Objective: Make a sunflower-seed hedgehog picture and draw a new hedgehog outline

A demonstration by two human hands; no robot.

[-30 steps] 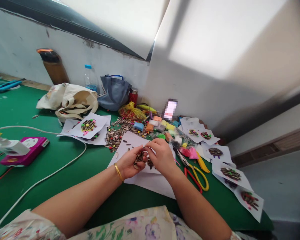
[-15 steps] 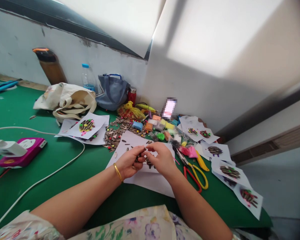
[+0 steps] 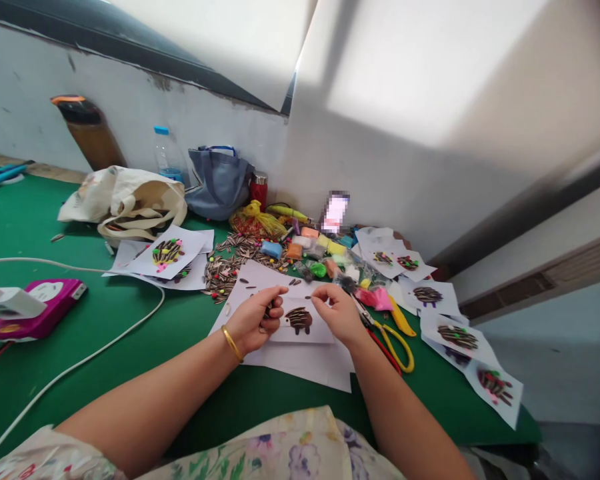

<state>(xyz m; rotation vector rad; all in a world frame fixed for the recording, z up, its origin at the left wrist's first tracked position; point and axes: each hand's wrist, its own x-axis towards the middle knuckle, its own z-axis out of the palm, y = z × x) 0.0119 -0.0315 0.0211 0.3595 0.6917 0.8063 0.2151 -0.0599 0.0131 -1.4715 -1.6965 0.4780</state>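
My left hand (image 3: 259,320), with a gold bracelet at the wrist, is curled closed around several sunflower seeds; dark bits of them show between the fingers. My right hand (image 3: 337,312) pinches one sunflower seed (image 3: 308,297) by its end, just above the paper. Between the hands lies a white sheet (image 3: 285,337) bearing a brown hedgehog figure (image 3: 299,320) with striped seeds on its back. A few loose seeds (image 3: 294,282) rest on the sheet's upper part. Beyond it spreads a pile of sunflower seeds (image 3: 225,272) mixed with small coloured balls.
Right of my right hand lie scissors (image 3: 403,350) with yellow and red handles and a yellow cutter (image 3: 403,317). Packs of coloured clay (image 3: 294,251) sit behind the sheet. Finished-looking seed pictures (image 3: 459,337) line the right edge. A white cable (image 3: 80,360) crosses the left side.
My hands, close together before, have moved apart, uncovering the hedgehog figure. My right hand has shifted right with a seed between its fingertips. The view has turned slightly.
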